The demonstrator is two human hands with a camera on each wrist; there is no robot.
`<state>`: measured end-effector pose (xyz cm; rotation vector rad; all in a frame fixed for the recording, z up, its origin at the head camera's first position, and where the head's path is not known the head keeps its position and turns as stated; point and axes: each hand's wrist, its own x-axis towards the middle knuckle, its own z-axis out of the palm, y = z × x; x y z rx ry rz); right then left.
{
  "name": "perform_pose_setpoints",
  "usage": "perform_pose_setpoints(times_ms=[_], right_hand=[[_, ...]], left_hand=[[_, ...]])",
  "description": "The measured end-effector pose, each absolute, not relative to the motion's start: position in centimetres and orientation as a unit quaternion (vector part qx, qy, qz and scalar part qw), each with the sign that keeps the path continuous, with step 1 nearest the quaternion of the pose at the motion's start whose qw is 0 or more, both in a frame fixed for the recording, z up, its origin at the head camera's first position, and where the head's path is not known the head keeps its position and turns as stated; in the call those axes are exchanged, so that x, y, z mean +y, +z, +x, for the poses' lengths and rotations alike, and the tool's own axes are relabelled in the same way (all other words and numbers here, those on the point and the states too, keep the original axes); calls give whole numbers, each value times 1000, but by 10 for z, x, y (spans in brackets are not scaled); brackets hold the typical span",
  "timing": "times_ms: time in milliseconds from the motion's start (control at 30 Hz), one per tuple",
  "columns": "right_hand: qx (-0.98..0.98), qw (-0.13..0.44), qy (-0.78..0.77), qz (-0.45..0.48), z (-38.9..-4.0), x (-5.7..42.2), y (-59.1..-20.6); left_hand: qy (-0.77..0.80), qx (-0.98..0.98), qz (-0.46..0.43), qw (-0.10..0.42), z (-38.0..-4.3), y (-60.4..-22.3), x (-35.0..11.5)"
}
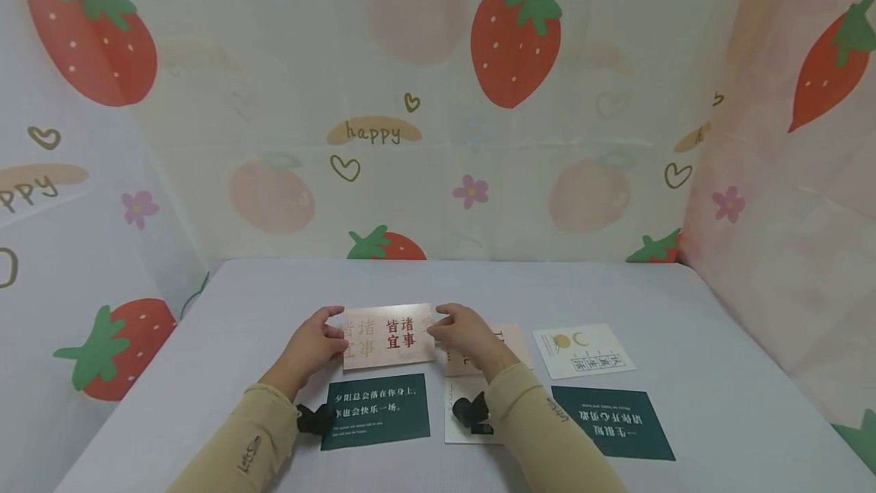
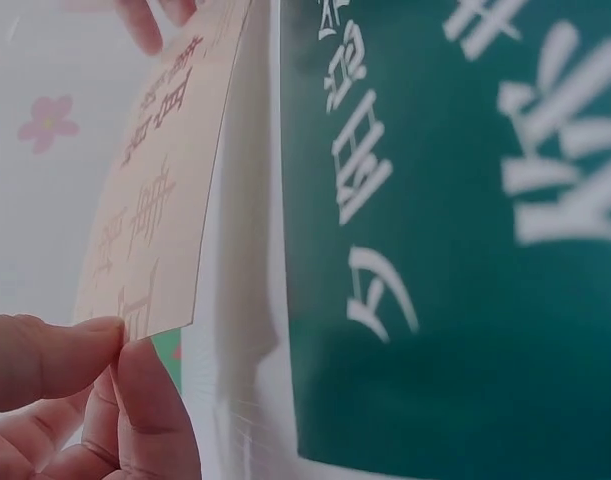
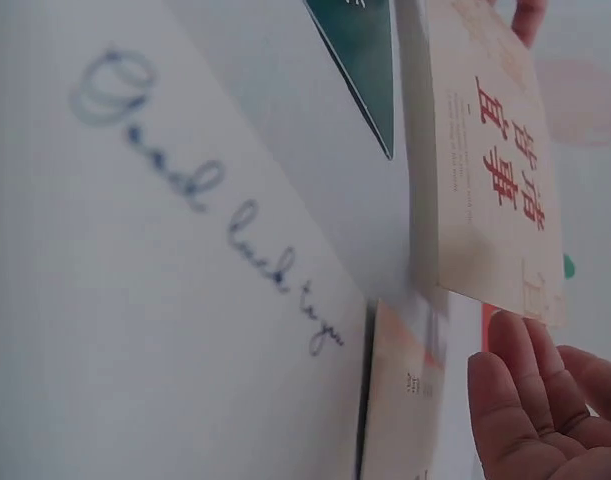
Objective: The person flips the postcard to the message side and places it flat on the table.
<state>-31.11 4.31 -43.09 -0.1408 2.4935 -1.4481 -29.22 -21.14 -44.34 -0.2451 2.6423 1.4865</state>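
Observation:
A pale pink card (image 1: 388,360) with red Chinese characters stands raised and tilted off the white table. My left hand (image 1: 308,350) pinches its left end between thumb and fingers, plainly seen in the left wrist view, where the card (image 2: 170,230) runs upward from the thumb. At the opposite end is my right hand (image 1: 472,337). The right wrist view shows that hand (image 3: 540,425) with fingers spread by the card's edge, not curled round it; whether the fingertips touch it is unclear. A dark green card (image 1: 376,421) with white writing lies just in front.
Beneath the right hand and wrist lie another pink card (image 1: 513,341) and a white card (image 1: 457,432), both partly covered. Farther right are a white card with a moon (image 1: 594,339) and a second green card (image 1: 630,432). Strawberry-print cloth (image 1: 438,196) walls the table.

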Motion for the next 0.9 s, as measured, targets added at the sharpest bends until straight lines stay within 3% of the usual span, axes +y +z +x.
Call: perform_pose_setpoints(times_ms=[900], right_hand=[[837,92,-539,-26,-317,47,-414]], left_hand=[[540,836,-80,52,-293,-437,-211]])
